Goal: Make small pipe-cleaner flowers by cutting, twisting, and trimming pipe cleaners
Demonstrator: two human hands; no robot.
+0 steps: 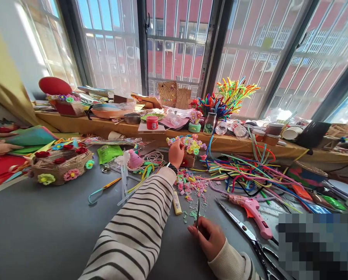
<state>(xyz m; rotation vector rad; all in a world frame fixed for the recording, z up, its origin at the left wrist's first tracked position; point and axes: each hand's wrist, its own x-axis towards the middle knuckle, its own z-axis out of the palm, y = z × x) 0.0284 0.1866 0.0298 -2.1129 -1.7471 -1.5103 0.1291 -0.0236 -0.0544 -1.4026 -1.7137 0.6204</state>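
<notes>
Your left grip point(176, 153) is at the flowers point(195, 146) of the small basket point(188, 160) just beneath it, though whether it pinches one I cannot tell, and your right grip point(211, 238) is closed around a thin metal blade point(197, 213); the basket looks largely filled, but how much is left is unclear. Well left of your left grip sits a bigger basket point(56, 171), clippings point(191, 186) clutter the space between both grips, and scissors point(244, 228) and a glue gun point(244, 201) crowd your right grip's right side.
</notes>
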